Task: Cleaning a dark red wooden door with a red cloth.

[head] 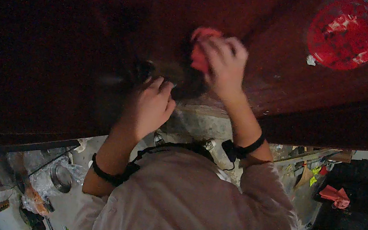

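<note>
My right hand (225,62) holds a crumpled red cloth (202,55) against a dark reddish-brown, shiny panel (277,18). Below it and to the left, my left hand (155,105) is at the near edge of the same panel, its fingers bent; what lies under the fingertips is too dark to tell. Beside those fingertips shows a small dark, round thing (146,68), blurred. A round, see-through red tub or lid (347,34) with pale scraps in it lies at the upper right of the panel, a small white scrap (311,60) touching its rim.
On the floor at the lower left lie clear plastic wrap (42,179), a round metal dish (62,179) and scattered tools. A dark surface at the right bears another red cloth (335,197). My shoes stand below the panel's near edge.
</note>
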Available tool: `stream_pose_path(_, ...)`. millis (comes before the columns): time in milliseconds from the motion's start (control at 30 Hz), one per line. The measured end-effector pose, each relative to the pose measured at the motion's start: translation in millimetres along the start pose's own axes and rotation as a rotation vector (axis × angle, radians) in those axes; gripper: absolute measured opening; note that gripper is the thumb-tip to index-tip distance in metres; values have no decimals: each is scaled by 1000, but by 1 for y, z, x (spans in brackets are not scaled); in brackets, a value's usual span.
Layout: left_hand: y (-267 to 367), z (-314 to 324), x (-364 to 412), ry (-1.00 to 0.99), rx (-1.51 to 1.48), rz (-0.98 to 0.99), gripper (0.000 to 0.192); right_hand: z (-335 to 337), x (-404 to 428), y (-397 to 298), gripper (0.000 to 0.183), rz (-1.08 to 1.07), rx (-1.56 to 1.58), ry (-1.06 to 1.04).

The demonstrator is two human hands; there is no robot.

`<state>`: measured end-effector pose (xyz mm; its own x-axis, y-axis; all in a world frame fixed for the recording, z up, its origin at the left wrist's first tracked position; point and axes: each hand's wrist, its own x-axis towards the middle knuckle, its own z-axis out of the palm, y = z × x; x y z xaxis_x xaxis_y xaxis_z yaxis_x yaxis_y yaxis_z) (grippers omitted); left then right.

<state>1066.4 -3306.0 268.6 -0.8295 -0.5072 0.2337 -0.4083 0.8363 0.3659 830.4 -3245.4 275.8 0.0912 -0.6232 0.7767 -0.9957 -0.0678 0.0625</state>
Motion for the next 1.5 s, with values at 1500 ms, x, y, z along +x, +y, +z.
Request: stream_pose_path(1500, -111, 150, 1, -274, 295, -371, 53, 1, -272, 165, 63, 1170, -30, 734)
